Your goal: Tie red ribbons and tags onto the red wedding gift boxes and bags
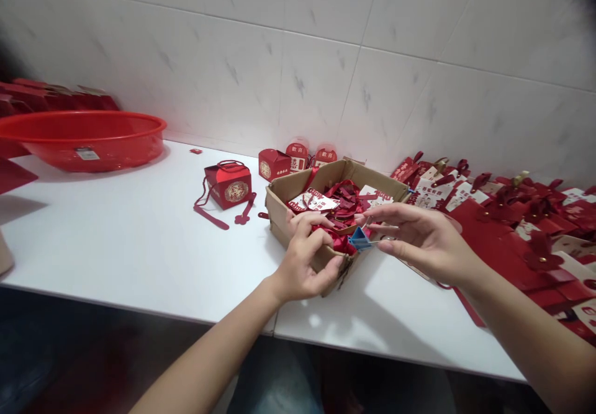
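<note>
My left hand (308,259) pinches the near rim of an open cardboard box (282,218). Inside the box lies a pile of dark red straps, red ribbons (313,178) and white printed cards (313,202). A blue binder clip (359,239) sits at the box's near corner, with its metal handles pointing right. My right hand (414,237) has its thumb and fingers around those handles. Whether the clip's jaws grip the cardboard, I cannot tell.
Left of the box stands a red gift box (228,184) with a cord, beside a loose flower-ended strap (244,210). Smaller red boxes (274,164) stand by the wall. A red plastic basin (84,141) is at far left. Red gift bags (493,234) crowd the right side.
</note>
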Available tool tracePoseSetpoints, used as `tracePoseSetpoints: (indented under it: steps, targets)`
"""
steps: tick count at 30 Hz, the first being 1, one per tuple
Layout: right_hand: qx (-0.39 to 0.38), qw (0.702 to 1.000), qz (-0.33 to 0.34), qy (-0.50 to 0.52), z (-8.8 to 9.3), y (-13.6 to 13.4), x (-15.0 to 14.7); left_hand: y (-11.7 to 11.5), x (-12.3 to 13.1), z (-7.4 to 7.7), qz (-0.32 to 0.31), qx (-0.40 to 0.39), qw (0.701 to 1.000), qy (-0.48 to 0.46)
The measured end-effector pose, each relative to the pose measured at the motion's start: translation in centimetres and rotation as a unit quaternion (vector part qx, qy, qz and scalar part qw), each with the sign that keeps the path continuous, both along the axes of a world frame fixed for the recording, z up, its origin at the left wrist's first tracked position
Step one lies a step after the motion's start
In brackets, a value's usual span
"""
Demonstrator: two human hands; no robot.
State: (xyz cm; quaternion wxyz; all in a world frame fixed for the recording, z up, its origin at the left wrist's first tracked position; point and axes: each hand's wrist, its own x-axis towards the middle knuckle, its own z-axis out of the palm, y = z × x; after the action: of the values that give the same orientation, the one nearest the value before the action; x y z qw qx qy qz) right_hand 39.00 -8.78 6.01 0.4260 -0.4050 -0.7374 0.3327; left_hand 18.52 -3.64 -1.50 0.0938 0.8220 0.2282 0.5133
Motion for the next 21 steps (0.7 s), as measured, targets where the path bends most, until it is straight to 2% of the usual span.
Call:
tracePoseSetpoints:
  steps: [10, 17, 21]
  targets:
    - [0.054, 0.997, 0.029, -0.052, 0.37, -0.15, 0.69, 0.13, -0.63, -0.42, -0.029, -0.003, 1.000, -0.008]
    - [0.108, 0.984, 0.037, -0.134, 0.65, -0.18, 0.56, -0.03, -0.71, -0.42, -0.034, -0.003, 0.999, -0.014]
    - [0.112, 0.986, 0.030, -0.121, 0.65, -0.49, 0.06, 0.07, -0.71, -0.49, -0.036, -0.007, 0.999, -0.011]
